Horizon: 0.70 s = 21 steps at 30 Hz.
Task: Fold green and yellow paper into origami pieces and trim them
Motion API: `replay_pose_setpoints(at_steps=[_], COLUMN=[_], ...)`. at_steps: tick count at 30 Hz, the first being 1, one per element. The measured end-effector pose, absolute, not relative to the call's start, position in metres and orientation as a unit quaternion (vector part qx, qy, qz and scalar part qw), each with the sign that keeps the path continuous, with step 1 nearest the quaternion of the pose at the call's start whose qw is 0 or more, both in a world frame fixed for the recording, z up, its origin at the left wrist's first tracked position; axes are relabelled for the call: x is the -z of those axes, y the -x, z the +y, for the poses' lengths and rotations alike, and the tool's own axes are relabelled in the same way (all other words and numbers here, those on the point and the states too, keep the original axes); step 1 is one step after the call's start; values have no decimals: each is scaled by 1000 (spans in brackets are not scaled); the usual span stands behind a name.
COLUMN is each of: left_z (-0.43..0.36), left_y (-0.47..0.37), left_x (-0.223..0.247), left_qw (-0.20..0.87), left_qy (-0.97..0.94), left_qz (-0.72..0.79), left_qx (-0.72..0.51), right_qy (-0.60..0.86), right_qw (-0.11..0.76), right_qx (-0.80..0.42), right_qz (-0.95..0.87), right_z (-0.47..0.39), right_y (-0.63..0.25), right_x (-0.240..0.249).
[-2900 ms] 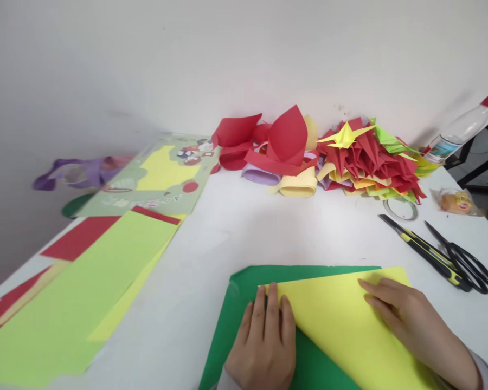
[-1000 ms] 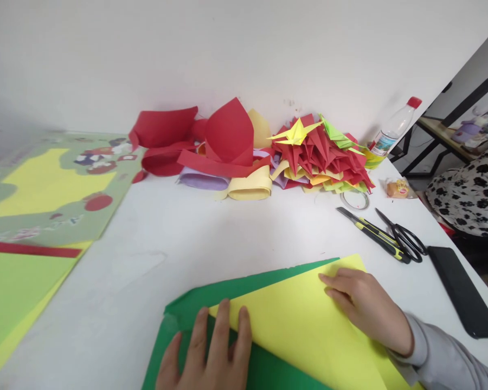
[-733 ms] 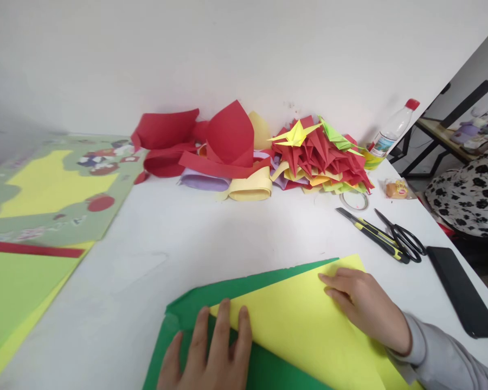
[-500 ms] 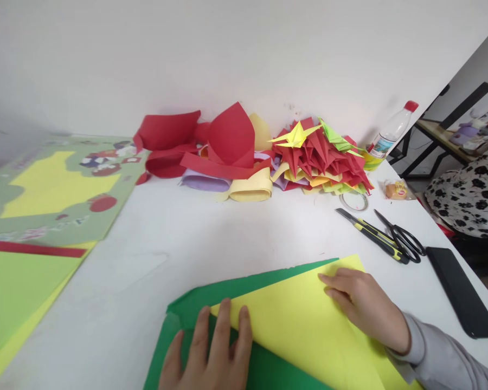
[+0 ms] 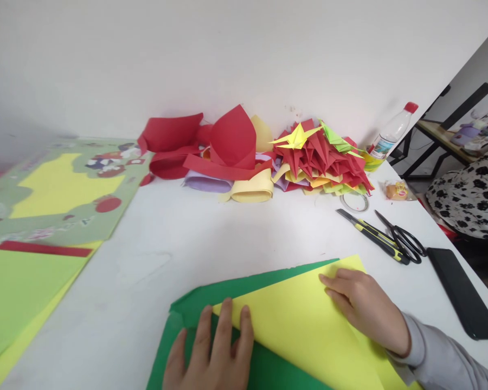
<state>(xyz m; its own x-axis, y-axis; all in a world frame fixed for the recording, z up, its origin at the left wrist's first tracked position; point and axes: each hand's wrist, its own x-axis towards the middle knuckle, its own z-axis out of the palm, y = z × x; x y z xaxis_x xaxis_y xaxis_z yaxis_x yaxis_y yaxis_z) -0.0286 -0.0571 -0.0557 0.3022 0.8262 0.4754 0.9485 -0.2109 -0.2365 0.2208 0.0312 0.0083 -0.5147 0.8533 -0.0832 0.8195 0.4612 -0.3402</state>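
A folded sheet of yellow paper [image 5: 296,309] lies at a slant over dark green paper [image 5: 215,290] at the front of the table. My left hand [image 5: 213,346] rests with fingers spread; its fingertips press on the yellow sheet's pointed left corner and on the green paper. At the sheet's upper right, my right hand [image 5: 361,306] has its fingers curled and pinches the yellow paper near its edge. Part of the green paper is hidden under the yellow sheet and my left hand.
Black scissors [image 5: 404,241] and a utility knife [image 5: 372,235] lie to the right, beside a black phone-like slab [image 5: 463,292]. A tape roll [image 5: 354,201], paper cranes [image 5: 317,157], red paper shapes [image 5: 231,141] and a bottle [image 5: 390,135] line the back. A decorated board [image 5: 122,211] lies left.
Both hands and the yellow paper hold almost the same place. The view has shifted slightly, so the board and papers on the left appear a little further right.
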Motion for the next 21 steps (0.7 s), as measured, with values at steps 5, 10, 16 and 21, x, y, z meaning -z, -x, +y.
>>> replay_pose_setpoints(at_steps=[5, 10, 16, 21], left_z=[-56, -55, -56, -59], left_y=[28, 25, 23, 31], left_x=[45, 35, 43, 54], left_qw=[249, 251, 221, 202], left_qy=[779, 778, 763, 744], left_qz=[-569, -573, -605, -628], left_qx=[91, 53, 66, 109], right_qy=[449, 389, 368, 366], right_qw=[75, 107, 109, 106], right_qx=[-33, 36, 60, 56], right_qz=[-890, -915, -921, -923], right_z=[28, 30, 32, 33], right_y=[-217, -214, -217, -219], right_x=[-9, -7, -3, -3])
